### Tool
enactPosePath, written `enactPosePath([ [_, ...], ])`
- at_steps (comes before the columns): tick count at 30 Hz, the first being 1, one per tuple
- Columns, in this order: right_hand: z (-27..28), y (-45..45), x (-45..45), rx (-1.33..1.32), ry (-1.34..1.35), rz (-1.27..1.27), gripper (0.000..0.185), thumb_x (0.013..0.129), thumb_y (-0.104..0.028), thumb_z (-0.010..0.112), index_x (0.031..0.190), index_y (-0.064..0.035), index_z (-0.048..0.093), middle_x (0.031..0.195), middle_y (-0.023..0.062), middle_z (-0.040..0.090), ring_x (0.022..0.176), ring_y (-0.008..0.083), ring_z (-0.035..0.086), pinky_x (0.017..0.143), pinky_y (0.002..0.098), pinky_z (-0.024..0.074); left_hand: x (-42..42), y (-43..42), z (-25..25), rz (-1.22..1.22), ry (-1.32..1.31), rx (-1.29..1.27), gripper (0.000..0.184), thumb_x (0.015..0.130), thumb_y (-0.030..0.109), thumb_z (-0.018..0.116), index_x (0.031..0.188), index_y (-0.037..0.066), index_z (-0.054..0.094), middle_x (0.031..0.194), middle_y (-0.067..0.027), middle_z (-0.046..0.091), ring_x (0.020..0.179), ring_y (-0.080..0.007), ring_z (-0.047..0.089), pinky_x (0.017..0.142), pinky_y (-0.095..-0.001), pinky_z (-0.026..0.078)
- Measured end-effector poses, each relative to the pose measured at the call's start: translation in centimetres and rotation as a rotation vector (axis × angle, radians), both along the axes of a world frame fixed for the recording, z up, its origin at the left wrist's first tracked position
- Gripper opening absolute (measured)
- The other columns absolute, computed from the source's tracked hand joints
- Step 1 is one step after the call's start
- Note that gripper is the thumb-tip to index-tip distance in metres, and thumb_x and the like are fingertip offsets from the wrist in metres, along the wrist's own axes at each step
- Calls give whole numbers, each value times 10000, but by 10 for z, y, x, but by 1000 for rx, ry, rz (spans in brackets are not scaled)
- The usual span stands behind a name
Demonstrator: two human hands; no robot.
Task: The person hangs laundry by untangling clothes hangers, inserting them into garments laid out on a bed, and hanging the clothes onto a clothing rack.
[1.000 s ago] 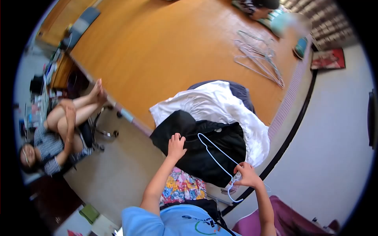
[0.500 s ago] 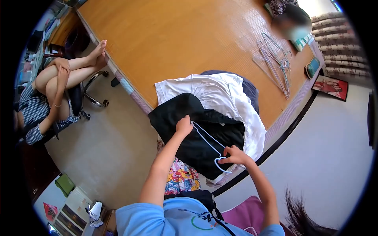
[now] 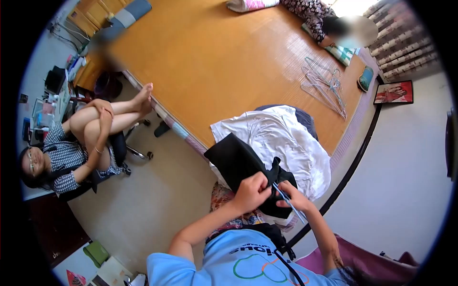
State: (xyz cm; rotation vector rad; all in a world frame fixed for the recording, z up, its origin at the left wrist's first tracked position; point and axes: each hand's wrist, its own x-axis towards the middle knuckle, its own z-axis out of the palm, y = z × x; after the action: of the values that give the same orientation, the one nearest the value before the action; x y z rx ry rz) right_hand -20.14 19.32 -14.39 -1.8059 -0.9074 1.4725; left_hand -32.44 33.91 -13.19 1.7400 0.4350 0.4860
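Observation:
A black garment [image 3: 232,155] is bunched up in front of me, one part raised off the white shirt [image 3: 281,136] beneath it. My left hand [image 3: 252,192] is closed on the black cloth near its middle. My right hand [image 3: 292,196] is closed round a light blue clothes hanger [image 3: 296,212], held edge-on close to the garment. Part of the hanger is hidden by the fingers and the cloth. The white shirt lies spread at the bed's corner, over a dark grey garment [image 3: 306,121].
Several loose hangers [image 3: 324,88] lie on the bed mat [image 3: 200,62], near a teal box [image 3: 365,78]. A seated person [image 3: 71,152] rests their feet by the bed's left edge. Another person [image 3: 310,16] leans at the far right corner. A framed picture [image 3: 394,92] stands by the wall.
My hands have come closer together, the left moving right toward the hanger. The hanger has turned edge-on, and the black garment, flat before, is now gathered and partly lifted.

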Motion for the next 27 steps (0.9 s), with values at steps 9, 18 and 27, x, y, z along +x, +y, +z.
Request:
enactPosePath([
  [9, 66, -7, -66, 504, 69, 232, 607, 525, -305, 642, 1032, -25, 459, 1064, 164, 346, 1023, 307, 328, 887, 351, 254, -94, -37, 91, -124, -240, 356, 249, 553, 13, 618, 668, 54, 402, 646, -85, 419, 571, -247, 470, 481, -328, 381],
  [18, 59, -22, -115, 693, 49, 841, 606, 517, -309, 632, 1039, -44, 476, 1113, 175, 413, 1026, 364, 370, 900, 422, 247, -185, -126, 87, 576, -211, 944, 303, 638, 115, 628, 893, 108, 464, 951, -87, 469, 916, -258, 481, 781, -383, 377],
  [27, 119, 4, -179, 809, -278, 1375, 351, 524, -276, 642, 802, -85, 546, 746, 88, 533, 764, 234, 500, 694, 313, 387, -257, -160, 137, 613, 116, 1380, 186, 702, 151, 491, 873, 89, 525, 901, -43, 518, 921, -169, 490, 844, -396, 362],
])
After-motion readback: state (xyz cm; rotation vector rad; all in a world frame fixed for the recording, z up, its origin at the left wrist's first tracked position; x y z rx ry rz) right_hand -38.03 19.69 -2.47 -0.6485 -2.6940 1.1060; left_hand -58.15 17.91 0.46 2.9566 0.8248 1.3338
